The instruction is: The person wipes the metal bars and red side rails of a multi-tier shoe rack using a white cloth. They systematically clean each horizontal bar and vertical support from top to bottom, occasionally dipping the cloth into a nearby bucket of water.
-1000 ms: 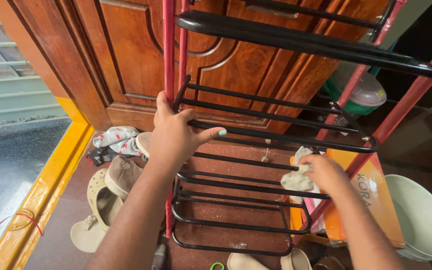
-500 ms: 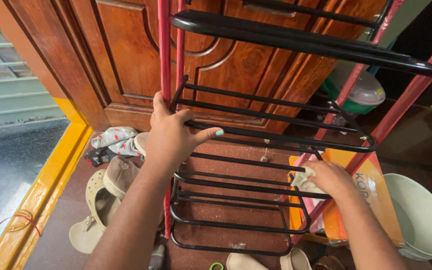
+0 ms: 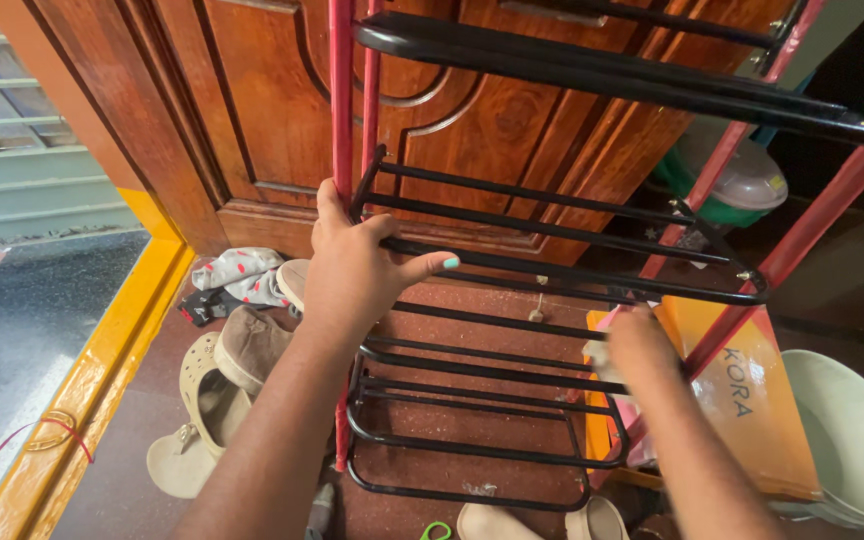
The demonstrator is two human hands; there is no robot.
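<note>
black rack bars (image 3: 512, 375) before sandals (image 3: 207, 400), hands: left (image 3: 357, 265) gripping, right (image 3: 642, 350) unclear

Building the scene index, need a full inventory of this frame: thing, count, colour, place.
shoe rack: 1, black bars on red posts, centre
wooden door: 1, brown, behind rack
shoes: several, beige, floor at left
spotted cloth: 1, grey with red dots, by door
orange box: 1, right of rack
basin: 1, pale, far right
lidded container: 1, green, upper right
left hand: grips rack post and bar
right hand: blurred, on a lower bar
</note>
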